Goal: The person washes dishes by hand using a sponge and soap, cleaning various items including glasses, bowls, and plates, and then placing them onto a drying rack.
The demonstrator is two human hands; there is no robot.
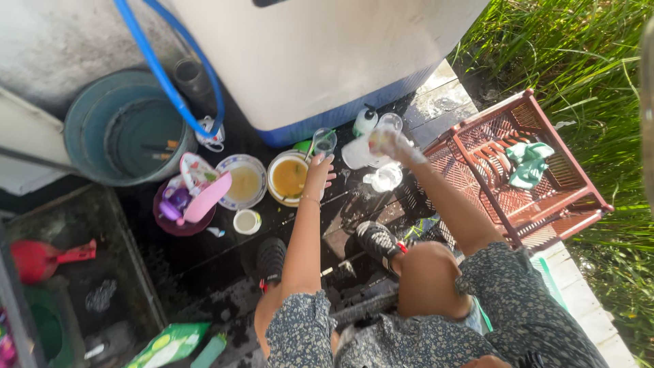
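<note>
- A grey bucket (126, 126) stands at far left on wet, dark ground, a blue hose (167, 82) looping over it from above — one of each.
- Beside it, a purple basin (178, 218) holds a pink scoop (208, 197) and small plastic pieces; a small white cup (246, 221) sits just below.
- Two shallow dishes follow: a patterned plate (243, 182) and a white bowl (289, 178), both holding yellowish-brown liquid — likely to slop if tilted, and best lifted level by the rim.
- The left hand (319, 170) reaches over the bowl's right edge, fingers loosely spread and holding nothing; whether it touches the rim cannot be told.
- A clear glass (324, 141) stands just above that hand, near the foot of a large white tub with a blue base (327, 68).
- The right hand (392, 144), coated in suds, is closed around a clear cup (379, 138) held up off the ground — light by the look of it, but soapy, so probably slippery and safest gripped around the body with the whole hand.
- More clear containers cluster about it — roughly three — plus one white pump bottle (366, 120).
- At right, one reddish-brown crate (545, 204) lies tilted against the grass (586, 61), a green cloth (528, 162) inside.
- Two dark shoes (376, 242) show below.
</note>
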